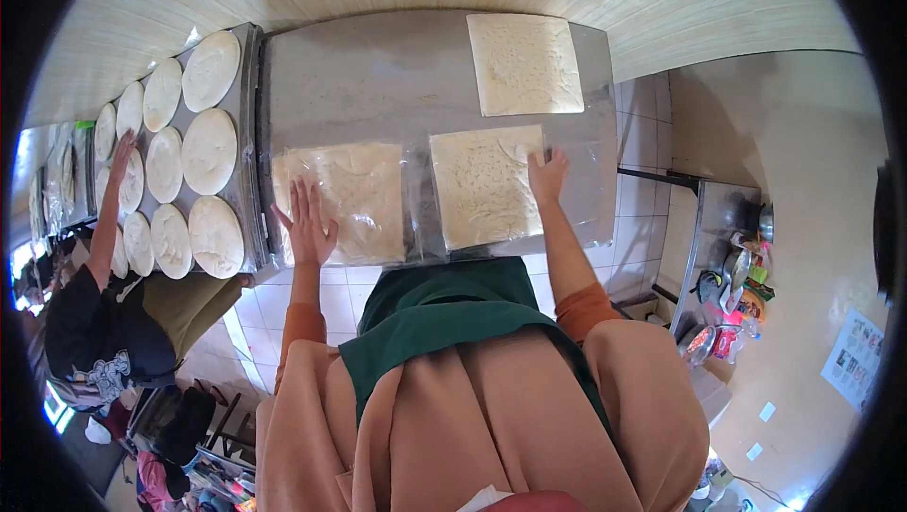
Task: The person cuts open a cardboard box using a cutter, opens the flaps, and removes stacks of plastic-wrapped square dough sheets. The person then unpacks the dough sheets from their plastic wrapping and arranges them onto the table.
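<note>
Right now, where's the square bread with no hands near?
In the head view, that bread lies on the grey table, far right corner, beyond the square near the right hand.

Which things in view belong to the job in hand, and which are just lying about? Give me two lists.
Apparently in the job:
Left hand
Right hand
Square flatbread under the left hand
Square flatbread at the right hand
Clear plastic
Grey worktable
Far square flatbread, probably

Apparently apart from it:
Round flatbreads, left
Pink packaging, right
Printed sheet, right
</note>
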`<state>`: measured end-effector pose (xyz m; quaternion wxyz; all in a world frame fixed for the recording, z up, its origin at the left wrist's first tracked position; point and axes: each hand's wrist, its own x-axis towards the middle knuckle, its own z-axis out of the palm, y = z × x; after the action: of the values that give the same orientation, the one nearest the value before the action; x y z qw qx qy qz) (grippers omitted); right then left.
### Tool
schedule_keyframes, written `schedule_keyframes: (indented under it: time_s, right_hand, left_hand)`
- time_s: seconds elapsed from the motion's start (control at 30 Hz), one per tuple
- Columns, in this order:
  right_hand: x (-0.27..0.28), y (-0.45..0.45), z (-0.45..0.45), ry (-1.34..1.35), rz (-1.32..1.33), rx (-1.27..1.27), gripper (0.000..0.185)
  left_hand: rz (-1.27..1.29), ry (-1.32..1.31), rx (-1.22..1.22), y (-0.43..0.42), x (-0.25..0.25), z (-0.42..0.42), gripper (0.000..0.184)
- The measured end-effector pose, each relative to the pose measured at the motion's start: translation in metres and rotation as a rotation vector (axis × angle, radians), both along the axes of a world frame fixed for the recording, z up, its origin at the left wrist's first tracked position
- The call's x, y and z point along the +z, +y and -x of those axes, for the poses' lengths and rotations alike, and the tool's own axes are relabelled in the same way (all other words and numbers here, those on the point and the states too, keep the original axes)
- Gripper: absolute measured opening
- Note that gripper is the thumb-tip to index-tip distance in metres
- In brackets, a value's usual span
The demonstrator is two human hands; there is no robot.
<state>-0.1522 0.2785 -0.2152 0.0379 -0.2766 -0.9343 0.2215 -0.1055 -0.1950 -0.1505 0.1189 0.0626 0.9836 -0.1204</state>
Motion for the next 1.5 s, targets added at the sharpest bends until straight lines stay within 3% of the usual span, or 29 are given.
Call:
schedule_keyframes:
  time_s: [0.03, 0.13, 0.23, 0.27, 0.33, 0.53, 0.63, 0.67, 0.73, 0.8, 0.93, 1.0, 1.2, 1.33, 1.5]
  right_hand:
    - [0.000, -0.004, -0.009, -0.105, 0.065, -0.126, 0.059]
    - [0.004, 0.008, -0.016, -0.105, 0.358, -0.178, 0.060]
    - [0.017, 0.036, -0.005, -0.241, 0.627, 0.089, 0.057]
    - [0.024, 0.034, -0.004, -0.164, 0.671, 0.115, 0.052]
    - [0.092, 0.013, -0.004, -0.019, 0.756, 0.174, 0.044]
    - [0.224, -0.027, 0.002, 0.138, 0.300, 0.406, 0.028]
    - [0.328, -0.085, -0.001, 0.071, 0.198, 0.517, 0.027]
    - [0.340, -0.100, -0.006, 0.184, 0.129, 0.657, 0.027]
    - [0.355, -0.128, -0.013, 0.426, -0.010, 0.936, 0.030]
    - [0.355, -0.175, -0.028, 0.452, -0.086, 1.097, 0.034]
    - [0.274, -0.253, -0.058, 0.325, 0.092, 1.434, 0.043]
    - [0.206, -0.281, -0.068, 0.436, 0.084, 1.522, 0.028]
    - [0.156, -0.273, -0.059, -0.102, 0.429, 1.573, 0.019]
    - [0.135, -0.270, -0.012, 0.023, 0.345, 1.166, 0.021]
    - [0.101, -0.257, 0.055, 0.121, 0.049, 1.101, 0.039]
  left_hand:
    - [0.023, 0.004, -0.026, 0.004, -0.001, -0.001, 0.085]
    - [-0.264, 0.027, 0.022, 0.015, -0.003, -0.004, 0.086]
    - [-0.288, 0.009, 0.073, 0.023, 0.000, -0.006, 0.101]
    - [-0.297, -0.003, 0.097, 0.026, 0.003, -0.007, 0.104]
    - [-0.330, 0.018, 0.105, 0.028, -0.001, -0.009, 0.109]
    - [-0.345, 0.028, 0.059, 0.034, 0.009, -0.014, 0.108]
    - [-0.662, 0.170, 0.004, 0.034, 0.008, -0.015, 0.091]
    - [-0.775, 0.223, -0.017, 0.039, 0.006, -0.017, 0.086]
    - [-1.379, 0.149, 0.132, 0.069, 0.040, -0.012, 0.064]
    - [-2.080, -0.038, 0.414, 0.092, 0.065, -0.010, 0.052]
    - [-1.157, -0.066, 0.608, 0.055, 0.067, -0.096, 0.045]
    - [-0.954, -0.123, 0.656, 0.046, 0.066, -0.128, 0.044]
    - [-0.990, -0.321, 0.634, 0.032, 0.074, -0.156, 0.044]
    - [-1.013, -0.412, 0.603, 0.025, 0.076, -0.154, 0.044]
    - [-1.026, -0.513, 0.563, 0.021, 0.078, -0.147, 0.043]
